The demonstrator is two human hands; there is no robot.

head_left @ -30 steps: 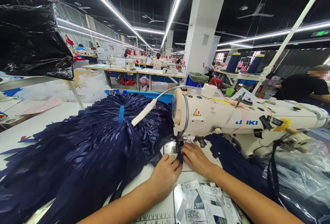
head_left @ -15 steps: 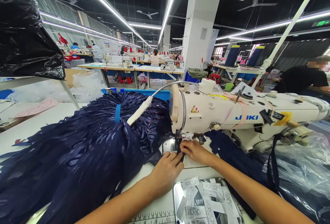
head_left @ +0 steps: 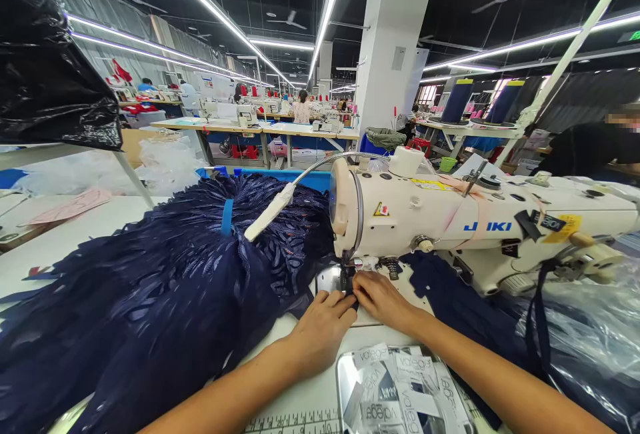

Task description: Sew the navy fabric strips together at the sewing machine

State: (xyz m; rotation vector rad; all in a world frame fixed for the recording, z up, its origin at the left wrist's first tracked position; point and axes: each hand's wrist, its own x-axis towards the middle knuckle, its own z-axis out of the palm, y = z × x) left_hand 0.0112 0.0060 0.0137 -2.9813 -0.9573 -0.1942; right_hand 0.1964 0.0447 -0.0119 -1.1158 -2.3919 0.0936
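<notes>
At the needle area of a white sewing machine [head_left: 395, 217], my two hands are close together. My left hand [head_left: 320, 331] is closed, its fingertips pressing navy fabric beside the presser foot. My right hand [head_left: 384, 299] pinches the edge of the same fabric just right of the needle; its fingertips are partly hidden. Only a small dark strip shows between the hands. To the left spreads a large heap of navy garments [head_left: 165, 287], with a blue band [head_left: 227, 217] on it. A white-wrapped lamp on a bendy neck [head_left: 270, 213] points down over the heap.
A metal tray [head_left: 341, 371] of printed labels [head_left: 380, 414] lies in front of my hands, by a ruler strip [head_left: 300, 419]. More navy fabric [head_left: 450, 294] and clear plastic [head_left: 595, 327] lie at right. A black bag [head_left: 50, 67] hangs upper left. A person [head_left: 590, 147] sits far right.
The view has shifted slightly. My right hand has turned a little, with its fingers lower and closer to the fabric; my left hand stays nearly where it was.
</notes>
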